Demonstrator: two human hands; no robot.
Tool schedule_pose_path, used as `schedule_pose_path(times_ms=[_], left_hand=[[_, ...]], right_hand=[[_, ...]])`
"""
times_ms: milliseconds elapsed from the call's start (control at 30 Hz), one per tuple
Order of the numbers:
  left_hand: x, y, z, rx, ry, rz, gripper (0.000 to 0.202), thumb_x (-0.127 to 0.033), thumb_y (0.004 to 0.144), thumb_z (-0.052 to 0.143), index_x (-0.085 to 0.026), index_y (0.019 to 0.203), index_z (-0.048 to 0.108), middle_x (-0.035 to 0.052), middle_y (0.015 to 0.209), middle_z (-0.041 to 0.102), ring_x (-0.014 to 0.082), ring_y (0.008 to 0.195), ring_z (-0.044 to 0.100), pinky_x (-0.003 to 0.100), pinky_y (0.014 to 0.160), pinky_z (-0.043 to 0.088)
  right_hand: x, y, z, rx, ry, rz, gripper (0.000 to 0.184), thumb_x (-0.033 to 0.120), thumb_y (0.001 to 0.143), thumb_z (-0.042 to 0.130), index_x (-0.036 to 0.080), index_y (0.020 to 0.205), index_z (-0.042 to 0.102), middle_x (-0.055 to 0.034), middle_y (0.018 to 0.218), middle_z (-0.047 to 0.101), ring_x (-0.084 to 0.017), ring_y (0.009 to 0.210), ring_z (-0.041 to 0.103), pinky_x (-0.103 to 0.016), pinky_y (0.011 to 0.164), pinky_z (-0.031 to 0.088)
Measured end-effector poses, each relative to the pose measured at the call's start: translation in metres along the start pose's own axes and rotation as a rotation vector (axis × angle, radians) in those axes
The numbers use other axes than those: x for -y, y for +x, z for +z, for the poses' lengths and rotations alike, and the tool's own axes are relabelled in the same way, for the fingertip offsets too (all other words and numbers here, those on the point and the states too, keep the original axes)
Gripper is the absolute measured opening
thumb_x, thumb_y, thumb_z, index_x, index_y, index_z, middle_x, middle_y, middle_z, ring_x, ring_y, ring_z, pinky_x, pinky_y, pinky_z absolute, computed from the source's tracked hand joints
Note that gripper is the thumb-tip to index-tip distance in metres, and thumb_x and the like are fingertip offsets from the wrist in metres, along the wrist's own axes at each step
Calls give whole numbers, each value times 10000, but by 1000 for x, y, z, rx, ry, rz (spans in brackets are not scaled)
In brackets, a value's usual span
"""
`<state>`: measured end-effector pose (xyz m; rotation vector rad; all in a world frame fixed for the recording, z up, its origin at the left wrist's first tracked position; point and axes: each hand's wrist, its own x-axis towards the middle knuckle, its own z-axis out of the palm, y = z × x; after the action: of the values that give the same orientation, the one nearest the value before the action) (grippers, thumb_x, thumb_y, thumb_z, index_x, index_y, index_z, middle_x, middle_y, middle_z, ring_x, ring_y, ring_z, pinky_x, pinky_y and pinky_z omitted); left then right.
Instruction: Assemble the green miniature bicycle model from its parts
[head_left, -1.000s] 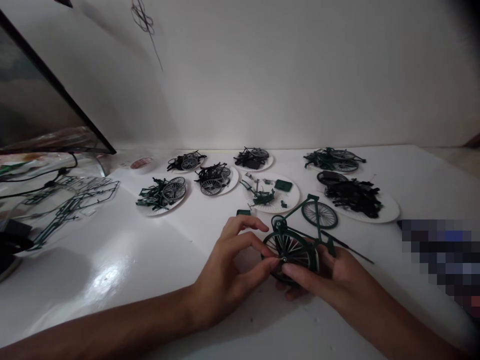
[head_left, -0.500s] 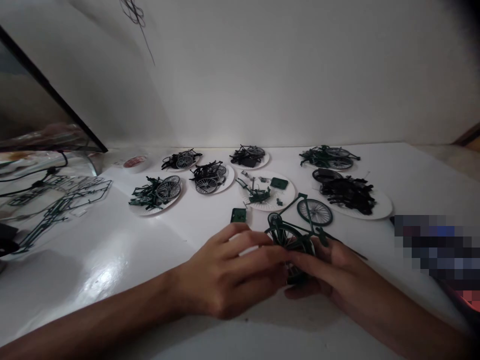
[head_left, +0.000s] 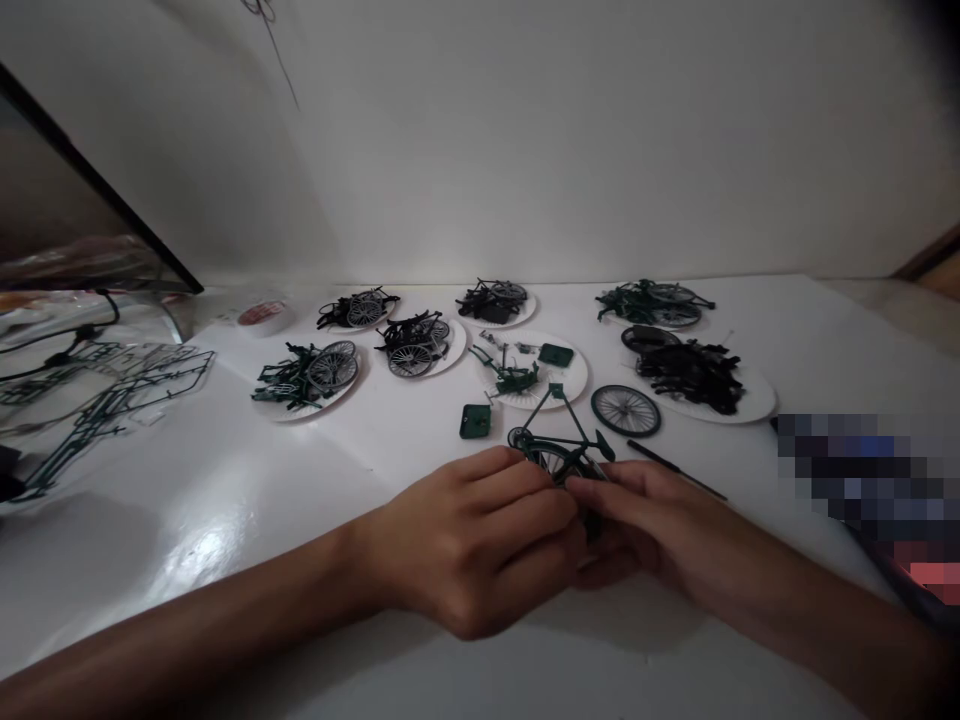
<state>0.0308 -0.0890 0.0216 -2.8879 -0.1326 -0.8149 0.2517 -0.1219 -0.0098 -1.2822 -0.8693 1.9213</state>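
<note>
Between my two hands is a small dark green model bicycle [head_left: 559, 430], its frame pointing away from me and one wheel partly hidden by my fingers. My left hand [head_left: 487, 535] is closed over the wheel side, fingers curled. Thumb and fingers of my right hand [head_left: 637, 510] grip the same model from the other side. A loose spoked wheel [head_left: 627, 411] lies just beyond, and a thin dark rod [head_left: 675, 468] rests beside my right hand. Left of the model sits a small green rectangular part [head_left: 475, 421].
White paper plates carrying black and green bicycle parts stand along the back, one plate [head_left: 574, 385] nearest the model. Green part frames [head_left: 112, 420] and cables lie at left below a screen [head_left: 75, 180]. A roll of tape [head_left: 264, 316] stands behind; a pixelated patch [head_left: 862, 490] covers the right edge.
The model bicycle has turned and shifted slightly left in my hands, uncovering more of the loose wheel and the rod. The view has tilted a little.
</note>
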Motion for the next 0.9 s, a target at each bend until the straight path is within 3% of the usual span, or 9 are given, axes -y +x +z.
schedule_pose_path(times_ms=[267,433,767,900], left_hand=[[-1,-1,2,6,-84,-46,295,-74,1004,451,-128,831,683,134,937,760,227,848,700,348,685,544],[-1,-2,3,-3,-72,-35,234,-65,985,515,-109,824,679,134,948,766,225,837,705,351,689,550],[-9,-3,7,-58,-21,-32,229,-52,949,534,-133,762,640,105,954,770,203,870,708,394,858,591],[-11,-1,6,-34,26,-52,177,-47,954,515,-92,905,679,101,1025,774,196,940,707,386,948,561]], right_hand=[[5,-3,9,23,-31,-34,279,437,857,761,193,772,658,23,757,656,-135,741,686,-293,693,629],[6,-3,9,69,-52,-33,308,464,860,755,173,794,677,18,745,646,-117,700,671,-294,692,645],[6,-2,8,97,-34,-58,264,441,867,758,178,867,735,6,796,690,-114,743,689,-257,698,635],[7,1,7,94,19,-62,213,411,879,754,199,871,734,19,813,682,-92,744,677,-217,692,615]])
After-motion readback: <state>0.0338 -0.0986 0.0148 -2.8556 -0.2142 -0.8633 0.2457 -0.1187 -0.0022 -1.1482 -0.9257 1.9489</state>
